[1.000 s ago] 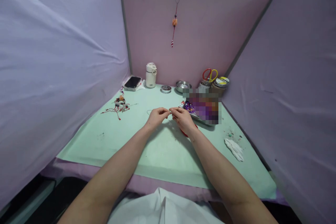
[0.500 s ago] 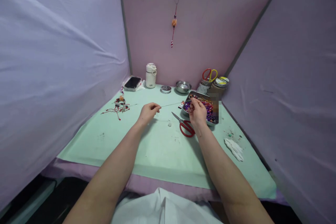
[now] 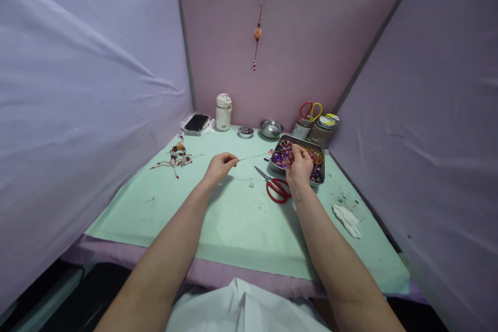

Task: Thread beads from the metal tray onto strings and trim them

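A thin cord runs taut between my two hands above the table. My left hand pinches one end of it, fingers pressed together. On the other end my right hand is closed, held over the metal tray of purple, red and gold beads. The hand covers part of the tray, and the tip of the cord at the fingers is too small to make out. Scissors with red handles lie on the cloth just below and left of my right hand.
Beaded strings lie at the left. Along the back stand a phone, a white bottle, a small round tin, a steel bowl and jars. A white cloth lies right. A beaded pendant hangs on the wall.
My right hand has moved a little to the right over the bead tray, lengthening the stretch of cord between the hands. My left hand has stayed in place.
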Available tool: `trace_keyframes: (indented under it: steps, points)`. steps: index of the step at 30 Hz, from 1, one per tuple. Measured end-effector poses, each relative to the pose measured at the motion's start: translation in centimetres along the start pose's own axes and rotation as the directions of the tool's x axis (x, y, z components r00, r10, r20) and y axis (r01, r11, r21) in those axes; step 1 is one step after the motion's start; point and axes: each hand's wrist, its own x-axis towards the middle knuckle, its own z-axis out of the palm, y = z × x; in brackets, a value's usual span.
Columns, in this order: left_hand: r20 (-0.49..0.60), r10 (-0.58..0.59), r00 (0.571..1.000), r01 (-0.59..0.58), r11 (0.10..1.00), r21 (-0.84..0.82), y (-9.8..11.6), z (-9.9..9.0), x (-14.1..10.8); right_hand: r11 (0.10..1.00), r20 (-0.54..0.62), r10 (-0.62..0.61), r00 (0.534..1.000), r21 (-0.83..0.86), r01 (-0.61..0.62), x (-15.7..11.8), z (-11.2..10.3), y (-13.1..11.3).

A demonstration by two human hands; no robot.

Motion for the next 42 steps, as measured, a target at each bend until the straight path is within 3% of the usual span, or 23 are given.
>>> trace_keyframes:
  steps: [7, 12, 15, 17, 19, 21, 23, 24, 26, 28, 30, 32, 34, 42]
  points:
    - [-0.006, -0.038, 0.999, 0.037, 0.993, -0.110, 1.3, 0.2, -0.7, 0.999, 0.009, -0.004, 1.000, -0.037, 0.005, -0.1, 0.0, 0.1]
    - [0.008, -0.116, 0.993, 0.115, 0.973, -0.198, 1.0, 0.5, -0.6, 1.000, 0.014, 0.023, 1.000, 0.012, -0.023, -0.5, 0.2, 0.1]
    - [-0.018, -0.130, 0.991, 0.124, 0.972, -0.198, 0.7, 0.5, -0.4, 0.998, 0.024, 0.018, 1.000, -0.054, -0.017, -0.4, 0.1, 0.2]
    - [-0.041, -0.129, 0.991, 0.119, 0.974, -0.191, 0.7, 0.5, -0.4, 0.981, 0.022, -0.057, 0.998, -0.186, 0.060, -0.4, 0.0, 0.2]
    - [-0.051, -0.116, 0.992, 0.105, 0.978, -0.180, 0.9, 0.6, -0.6, 0.904, 0.033, -0.220, 0.975, -0.368, 0.217, -0.5, -0.1, 0.0]
    - [-0.041, -0.099, 0.994, 0.091, 0.984, -0.154, 1.2, 0.8, -0.9, 0.767, 0.082, -0.398, 0.914, -0.517, 0.380, -1.0, 0.0, -0.4]
    - [-0.010, -0.089, 0.996, 0.087, 0.990, -0.115, 1.5, 1.1, -1.2, 0.684, 0.177, -0.467, 0.866, -0.548, 0.481, -1.9, 0.3, -0.8]
    - [0.010, -0.083, 0.997, 0.083, 0.992, -0.099, 1.6, 1.3, -1.3, 0.694, 0.254, -0.440, 0.862, -0.513, 0.505, -2.4, 0.5, -0.9]
    - [0.047, -0.056, 0.997, 0.060, 0.994, -0.088, 1.7, 1.7, -1.5, 0.780, 0.465, -0.265, 0.845, -0.412, 0.472, -3.6, 1.0, -0.9]
    - [0.069, -0.021, 0.997, 0.027, 0.996, -0.088, 1.6, 2.1, -1.6, 0.866, 0.622, -0.068, 0.780, -0.352, 0.355, -4.6, 1.6, -0.4]
    - [0.072, 0.003, 0.997, 0.003, 0.997, -0.081, 1.6, 2.3, -1.7, 0.917, 0.698, 0.065, 0.714, -0.323, 0.232, -5.3, 1.9, 0.3]
    - [0.077, 0.020, 0.997, -0.015, 0.997, -0.073, 1.5, 2.3, -1.7, 0.927, 0.728, 0.148, 0.669, -0.338, 0.162, -5.6, 1.9, 1.0]
    - [0.079, 0.033, 0.996, -0.028, 0.998, -0.064, 1.5, 2.3, -1.7, 0.904, 0.731, 0.188, 0.656, -0.389, 0.176, -5.5, 1.8, 1.5]
    - [0.110, 0.021, 0.994, -0.014, 0.997, -0.069, 1.2, 2.0, -1.4, 0.711, 0.689, 0.092, 0.719, -0.551, 0.437, -4.9, 1.3, 0.6]
